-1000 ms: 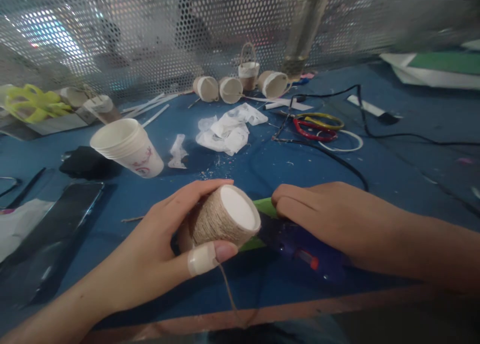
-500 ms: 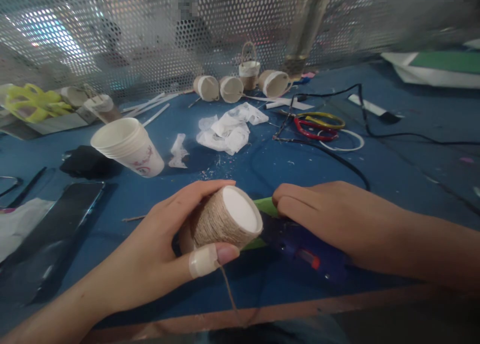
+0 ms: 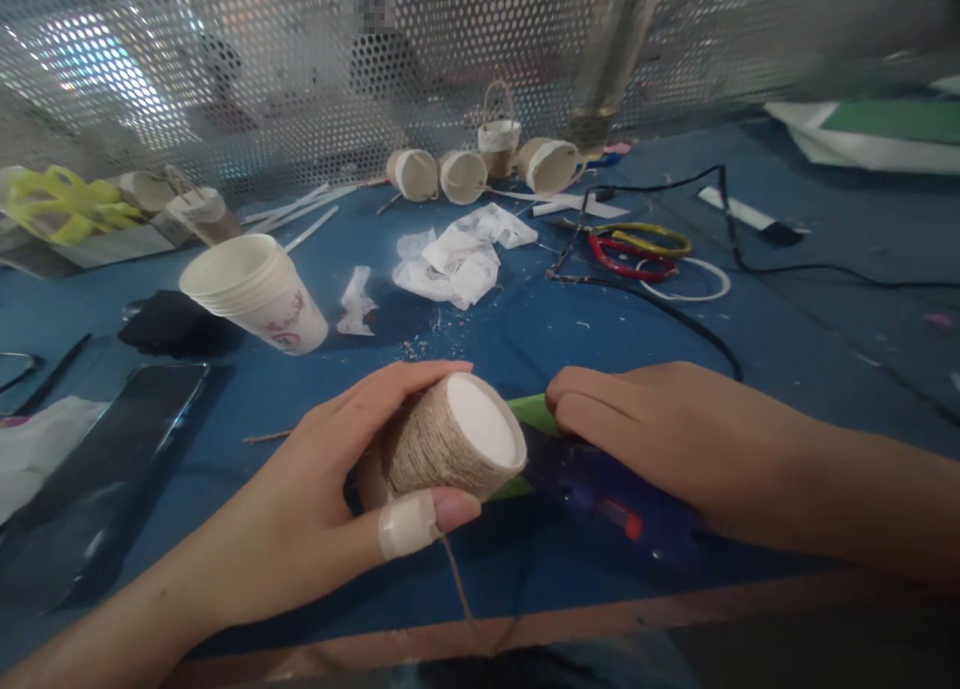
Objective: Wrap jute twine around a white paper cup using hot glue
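With left hand (image 3: 300, 509) fingers (image 3: 382, 389) curled, grips the twine-wrapped cup (image 3: 439, 447) just above the bench (image 3: 787, 339), near its front edge. Lies sideways, long axis left to right, white end facing the glue gun (image 3: 600, 489) clasped under the right hand (image 3: 652, 429). Trails loose twine (image 3: 457, 579) over the edge. Leaves open blue surface behind, up to the stacked paper cups (image 3: 255, 294) and crumpled paper (image 3: 457, 259); phone (image 3: 127, 439) at left.

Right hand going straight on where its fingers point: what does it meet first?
Probably the twine-wrapped cup in the left hand; the right hand, holding the glue gun, points at it. Depth is unclear.
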`<state>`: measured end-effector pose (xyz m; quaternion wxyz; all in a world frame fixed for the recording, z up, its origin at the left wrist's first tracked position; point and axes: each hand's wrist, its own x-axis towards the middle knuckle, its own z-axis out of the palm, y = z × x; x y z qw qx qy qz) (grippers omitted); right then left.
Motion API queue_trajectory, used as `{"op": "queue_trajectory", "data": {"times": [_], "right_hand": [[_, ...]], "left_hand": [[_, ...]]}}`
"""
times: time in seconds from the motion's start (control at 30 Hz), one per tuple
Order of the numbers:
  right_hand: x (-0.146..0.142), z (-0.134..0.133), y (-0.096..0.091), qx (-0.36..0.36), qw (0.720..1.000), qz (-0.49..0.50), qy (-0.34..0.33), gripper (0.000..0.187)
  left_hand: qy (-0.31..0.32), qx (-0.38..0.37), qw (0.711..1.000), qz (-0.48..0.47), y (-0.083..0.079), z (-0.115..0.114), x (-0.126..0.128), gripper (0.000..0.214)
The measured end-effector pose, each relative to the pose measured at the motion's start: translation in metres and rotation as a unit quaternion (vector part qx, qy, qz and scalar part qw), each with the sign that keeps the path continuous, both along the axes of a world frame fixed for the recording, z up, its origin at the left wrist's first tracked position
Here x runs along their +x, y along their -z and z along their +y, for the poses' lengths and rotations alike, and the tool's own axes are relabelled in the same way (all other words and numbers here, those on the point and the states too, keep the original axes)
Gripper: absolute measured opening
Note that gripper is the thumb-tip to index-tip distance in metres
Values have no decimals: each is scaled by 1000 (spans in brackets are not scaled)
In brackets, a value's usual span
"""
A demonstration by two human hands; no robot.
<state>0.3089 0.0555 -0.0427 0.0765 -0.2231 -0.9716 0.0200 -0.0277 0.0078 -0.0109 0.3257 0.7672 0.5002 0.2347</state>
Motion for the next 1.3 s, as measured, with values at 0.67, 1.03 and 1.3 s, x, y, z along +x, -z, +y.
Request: {"op": "queue_trajectory", "data": {"times": [0.67,1.03,1.3], "right_hand": [[0,1,-2,-8,1000,-1,-3,43],[0,2,1,9,1000,19,-8,35],[-1,1,1,13,1000,19,-8,39]], "left_hand": [[9,-7,1000,-10,1,3,-2,74],[-11,-26,999,-24,-1,2,1,70],[-11,-26,999,-31,0,3,1,71]]}}
